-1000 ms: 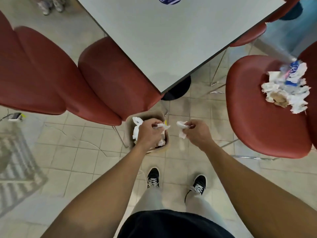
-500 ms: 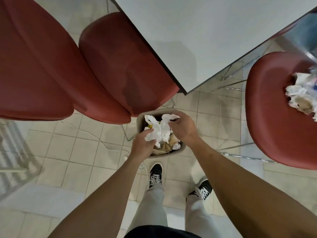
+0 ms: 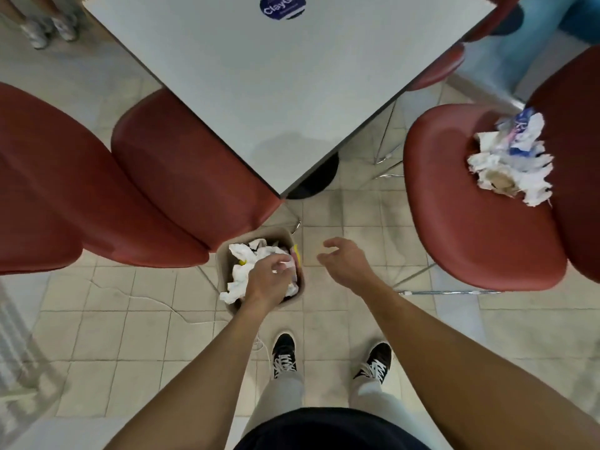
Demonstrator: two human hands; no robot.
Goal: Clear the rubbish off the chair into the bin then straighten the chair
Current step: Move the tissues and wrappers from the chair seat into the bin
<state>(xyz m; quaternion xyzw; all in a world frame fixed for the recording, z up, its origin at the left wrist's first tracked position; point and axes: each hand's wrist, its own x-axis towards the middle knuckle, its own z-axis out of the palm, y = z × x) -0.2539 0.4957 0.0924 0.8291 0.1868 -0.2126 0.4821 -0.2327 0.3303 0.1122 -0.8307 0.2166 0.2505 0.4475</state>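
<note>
Head view, looking straight down past two bare forearms to a tiled floor. A small beige bin (image 3: 293, 297) stands on the floor just in front of the person's black shoes (image 3: 284, 352), close beside the front edge of a red chair seat (image 3: 181, 177) on the left. The bin is nearly full of crumpled white paper (image 3: 242, 271), with a bit of yellow showing among it.

The left hand (image 3: 266, 280) is over the bin, fingers curled down onto the paper; whether it grips a piece or only presses it in, I cannot tell. The right hand (image 3: 345, 263) hangs just right of the bin, fingers loosely curled and holding nothing.

Well to the right of the bin stands the red chair (image 3: 461, 222) being cleared. A heap of rubbish (image 3: 509, 160) lies on its seat against the backrest: torn white tissue, some brown paper and a blue-printed wrapper. A grey bench (image 3: 292, 76) with a round blue sticker (image 3: 281, 6) fills the top of the view, beyond the bin.

The step in hand looks like dropping one load into the bin. Next, both hands need to reach right to the heap, gather more, and carry it back; straightening the chair is not yet begun.
</note>
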